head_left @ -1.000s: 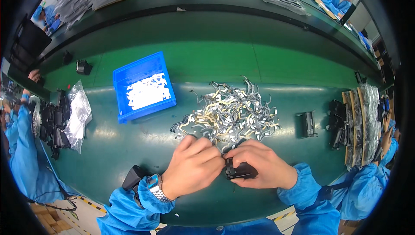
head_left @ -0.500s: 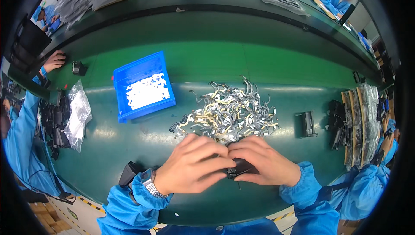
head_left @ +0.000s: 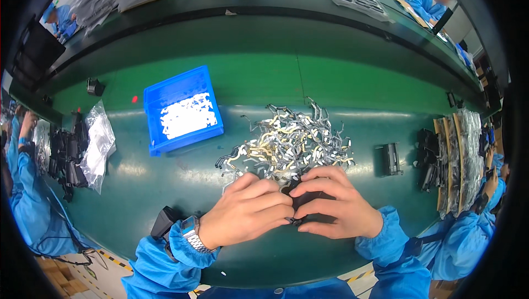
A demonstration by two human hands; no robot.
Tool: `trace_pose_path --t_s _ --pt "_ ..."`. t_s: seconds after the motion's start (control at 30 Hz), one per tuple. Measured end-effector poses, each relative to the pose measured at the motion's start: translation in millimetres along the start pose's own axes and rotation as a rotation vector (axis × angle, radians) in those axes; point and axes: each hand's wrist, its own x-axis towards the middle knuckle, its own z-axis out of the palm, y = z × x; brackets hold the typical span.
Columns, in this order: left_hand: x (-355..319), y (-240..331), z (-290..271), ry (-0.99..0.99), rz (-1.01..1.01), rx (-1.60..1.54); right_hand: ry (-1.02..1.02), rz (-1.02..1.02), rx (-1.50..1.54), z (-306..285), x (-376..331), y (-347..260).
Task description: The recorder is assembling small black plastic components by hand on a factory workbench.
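Observation:
My left hand (head_left: pixel 248 211) and my right hand (head_left: pixel 339 206) meet at the front middle of the bench. Between them is a black plastic part (head_left: pixel 309 197), mostly covered by the fingers. The left fingers are bent and pressed together at its left side. My right hand curls round its right side, thumb below and fingers above. Any small piece at the left fingertips is hidden. Just beyond the hands lies a loose pile of short grey and yellow cables (head_left: pixel 297 139) with white ends.
A blue bin (head_left: pixel 157 147) of small white pieces (head_left: pixel 190 116) stands at left. Black parts (head_left: pixel 69 158) and a clear plastic bag (head_left: pixel 100 150) lie farther left. One black part (head_left: pixel 392 158) sits at right, near stacked trays (head_left: pixel 449 161). A green belt (head_left: pixel 264 84) runs behind; co-workers sit both sides.
My right fingers have lifted and spread slightly around the black part; the left fingers have drawn closer together. The belt has shifted left. At far left, a co-worker's hand has left the belt.

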Motion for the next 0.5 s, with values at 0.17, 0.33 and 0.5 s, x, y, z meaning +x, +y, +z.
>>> trace_pose_path --t_s 0.17,0.33,0.5 --pt "0 2 1 0.001 -0.027 -0.007 0.023 -0.019 -0.068 1 -2 2" --pt "1 1 1 0.020 -0.027 -0.095 0.044 -0.009 -0.105 -1 0 -6" --pt "-1 1 3 0.032 -0.024 -0.101 0.048 0.022 -0.150 -3 2 -13"
